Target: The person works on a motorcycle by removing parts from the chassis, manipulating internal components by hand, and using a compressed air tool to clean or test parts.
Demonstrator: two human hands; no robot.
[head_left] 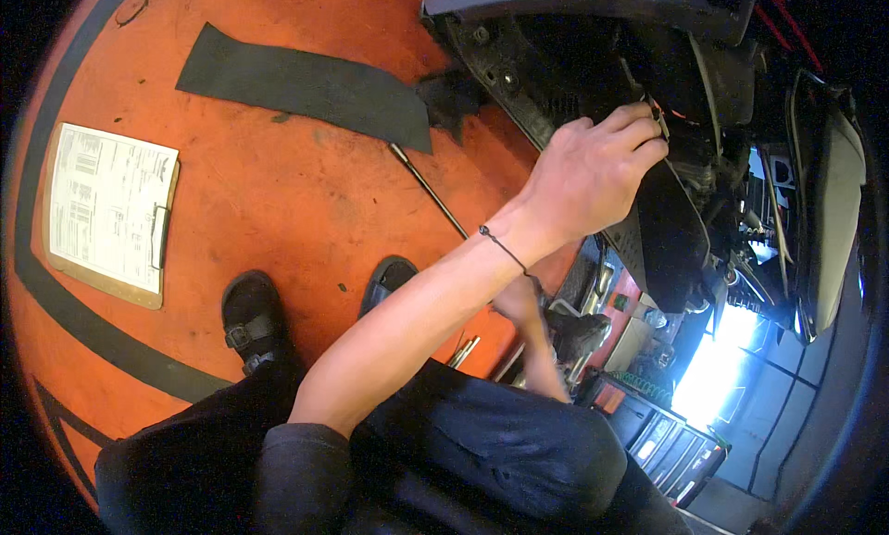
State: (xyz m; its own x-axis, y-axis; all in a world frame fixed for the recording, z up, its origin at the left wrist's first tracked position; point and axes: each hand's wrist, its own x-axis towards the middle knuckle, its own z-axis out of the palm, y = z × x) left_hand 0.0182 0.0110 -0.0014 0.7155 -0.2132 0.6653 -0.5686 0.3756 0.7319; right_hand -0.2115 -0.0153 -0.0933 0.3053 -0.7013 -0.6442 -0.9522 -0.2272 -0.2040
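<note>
My left hand [593, 169], with a thin dark cord bracelet on its wrist, reaches up and right into the dark bodywork [685, 248] of what looks like a motorcycle. Its fingers are curled at the edge of a black panel and pinch something small that I cannot make out. Lower down, my right hand [521, 304] is mostly hidden behind my left forearm, so its fingers do not show. It is close to metal parts under the machine. A long thin metal rod [426, 188] lies on the orange floor, running under my left forearm.
A grey mat strip [306, 86] lies on the orange floor [259, 192]. A clipboard with printed sheets [111, 211] lies at the left, near black floor tape. Several thin metal tools [463, 352] lie near my knee. A metal tool cabinet [662, 442] stands at lower right.
</note>
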